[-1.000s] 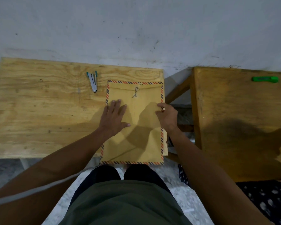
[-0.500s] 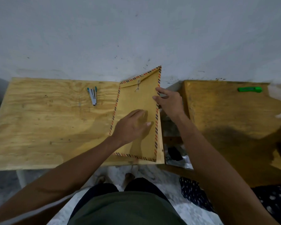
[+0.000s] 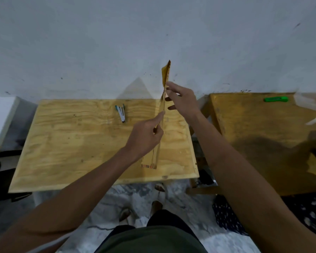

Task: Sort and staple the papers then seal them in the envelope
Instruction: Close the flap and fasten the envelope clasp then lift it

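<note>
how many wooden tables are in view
2. The lighter plywood table sits left of centre under both hands, with the stapler on it. The darker table stands to its right, holding a green object; its right side runs out of frame.

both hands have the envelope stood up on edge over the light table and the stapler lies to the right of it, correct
Not quite. In the head view the stapler lies to the left of the envelope, not the right. The rest holds: the left hand and right hand hold the envelope on edge over the light table.
</note>
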